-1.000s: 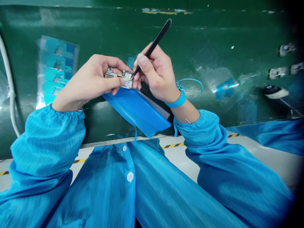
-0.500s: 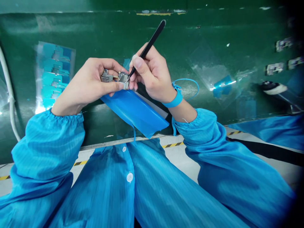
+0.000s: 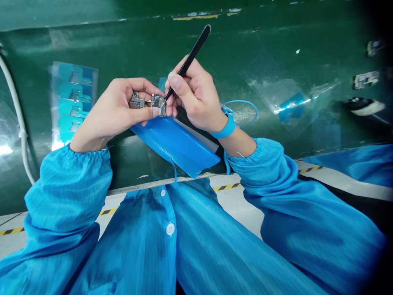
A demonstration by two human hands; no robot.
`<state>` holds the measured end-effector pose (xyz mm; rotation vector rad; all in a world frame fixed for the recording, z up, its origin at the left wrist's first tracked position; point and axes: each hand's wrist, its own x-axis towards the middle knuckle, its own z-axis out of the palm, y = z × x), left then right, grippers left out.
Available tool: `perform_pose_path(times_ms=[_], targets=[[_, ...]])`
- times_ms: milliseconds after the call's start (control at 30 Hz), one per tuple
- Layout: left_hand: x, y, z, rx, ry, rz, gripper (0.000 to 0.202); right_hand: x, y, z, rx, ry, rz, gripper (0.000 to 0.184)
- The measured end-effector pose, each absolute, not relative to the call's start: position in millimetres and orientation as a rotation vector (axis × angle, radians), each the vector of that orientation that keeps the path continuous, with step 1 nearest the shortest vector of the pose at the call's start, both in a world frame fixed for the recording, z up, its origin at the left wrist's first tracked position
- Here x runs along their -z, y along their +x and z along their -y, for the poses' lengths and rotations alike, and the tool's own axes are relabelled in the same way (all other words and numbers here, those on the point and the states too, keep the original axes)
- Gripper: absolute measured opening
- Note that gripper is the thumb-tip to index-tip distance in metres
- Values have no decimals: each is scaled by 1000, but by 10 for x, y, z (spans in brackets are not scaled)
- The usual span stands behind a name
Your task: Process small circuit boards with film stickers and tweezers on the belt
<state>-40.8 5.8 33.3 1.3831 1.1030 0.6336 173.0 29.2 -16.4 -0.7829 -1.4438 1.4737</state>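
My left hand (image 3: 118, 106) pinches a small circuit board (image 3: 157, 102), two metal-covered blocks joined by a narrow strip, between thumb and fingers. In my right hand (image 3: 195, 92) is a pair of black tweezers (image 3: 194, 51), held like a pen and slanting up to the right. Their tips meet the right-hand block of the board, near my left thumb. The right fingertips are close beside the board's right edge, and I cannot tell if they touch it. Below both hands lies a blue textured plastic sheet (image 3: 181, 145), its upper end partly hidden by the left hand.
A clear sheet with blue die-cut film pieces (image 3: 75, 96) lies on the green table (image 3: 138, 45) at left, near a grey cable (image 3: 20, 106). Several circuit boards (image 3: 366, 80) and a black-and-white object (image 3: 365, 106) are at right. A blue wrist strap (image 3: 226, 128) with cord circles my right wrist.
The camera view has shifted slightly, so the table items appear moved to the right. Both hands keep their hold, and the tweezers' tips stay at the same block of the board.
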Motion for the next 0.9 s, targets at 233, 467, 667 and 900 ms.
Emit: perform_pose_path(times_ms=[233,467,667,900], targets=[[-285,-391,-71,-631,1403,-1134,37,148,1718,-281,-1443,-729,1439,50],[-308,-368,-63,-666,1368,-1177,35,128,1722,-262,-1451,-814,1419,46],[-349,-358,-61,-714,1337,-1166,37,77,1702,-259,-1336,-851,1238,38],[-356,-368,-76,-796,1187,-1061,29,118,1719,-323,-1223,-896,1203,35]])
